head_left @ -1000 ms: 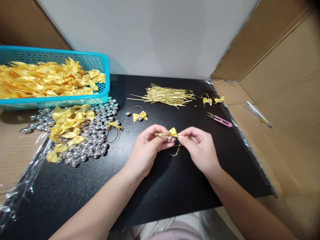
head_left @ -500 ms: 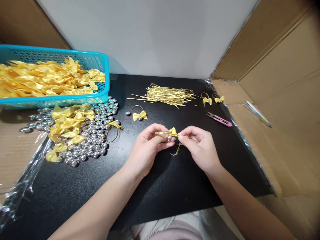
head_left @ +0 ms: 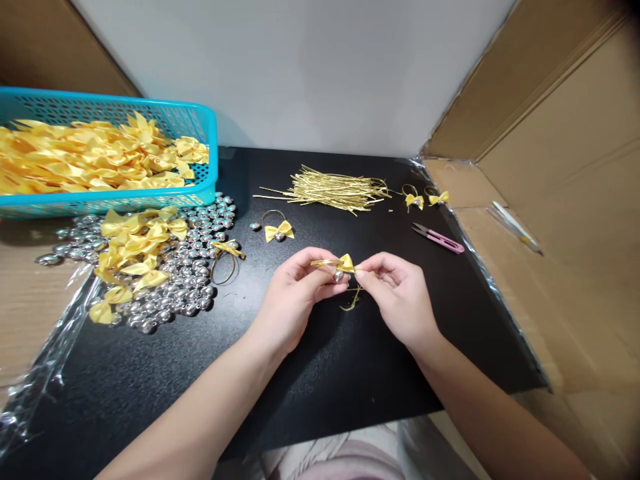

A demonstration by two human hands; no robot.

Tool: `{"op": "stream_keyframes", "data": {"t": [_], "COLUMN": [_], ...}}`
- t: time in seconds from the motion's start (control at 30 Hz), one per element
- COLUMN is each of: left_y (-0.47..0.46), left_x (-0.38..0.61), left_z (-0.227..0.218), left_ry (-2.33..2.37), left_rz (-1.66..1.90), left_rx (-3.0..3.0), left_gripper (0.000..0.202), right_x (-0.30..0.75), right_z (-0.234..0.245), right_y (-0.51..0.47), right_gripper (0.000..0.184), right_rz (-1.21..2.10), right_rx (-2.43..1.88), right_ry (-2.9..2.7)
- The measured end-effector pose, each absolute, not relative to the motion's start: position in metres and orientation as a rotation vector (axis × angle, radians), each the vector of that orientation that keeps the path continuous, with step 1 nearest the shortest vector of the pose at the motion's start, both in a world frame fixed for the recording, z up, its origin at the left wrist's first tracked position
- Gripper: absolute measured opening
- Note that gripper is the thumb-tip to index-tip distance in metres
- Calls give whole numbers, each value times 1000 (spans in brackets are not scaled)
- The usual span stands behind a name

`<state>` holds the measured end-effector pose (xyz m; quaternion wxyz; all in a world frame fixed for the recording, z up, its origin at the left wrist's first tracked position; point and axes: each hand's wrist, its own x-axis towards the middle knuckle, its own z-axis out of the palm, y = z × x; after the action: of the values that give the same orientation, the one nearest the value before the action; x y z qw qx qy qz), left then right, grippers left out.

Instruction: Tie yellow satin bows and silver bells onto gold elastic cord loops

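Between my two hands is a yellow ribbon bow with a silver bell beneath it and a gold cord loop to its left. My left hand is closed, its thumb and fingers pinching the bow and bell piece from the left. My right hand is closed too, thumb and forefinger gripping a thin gold cord end at the bow's right side. Just below the fingertips, a loose strand of gold thread rests on the black table.
A blue basket of yellow bows stands back left, beside silver bells and loose bows. Gold cords lie behind my hands. Pink-handled thread snips are at right. Bow loops sit around; a white cutter lies on cardboard.
Almost nothing differs. Both hands keep the same pinch on the bow piece, and the whole view has shifted very slightly.
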<state>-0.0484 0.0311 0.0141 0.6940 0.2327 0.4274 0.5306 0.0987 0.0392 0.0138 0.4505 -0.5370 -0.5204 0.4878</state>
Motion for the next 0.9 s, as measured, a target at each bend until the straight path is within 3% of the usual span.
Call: {"op": "stream_keyframes", "data": {"t": [0.6,0.9], "left_y": [31,34], "left_x": [-49,-49], "left_z": [15,11], "left_ry": [989,999], "left_rz": [1199,1152], "left_rx": [488,422], "left_gripper": [23,14], "right_x": [94,97], "right_z": [14,14], "right_y": [36,36], "right_gripper": [7,8], "right_rz": [1179,1159], "right_rx": [-1336,-1357], "right_ry": [-1294,-1370]}}
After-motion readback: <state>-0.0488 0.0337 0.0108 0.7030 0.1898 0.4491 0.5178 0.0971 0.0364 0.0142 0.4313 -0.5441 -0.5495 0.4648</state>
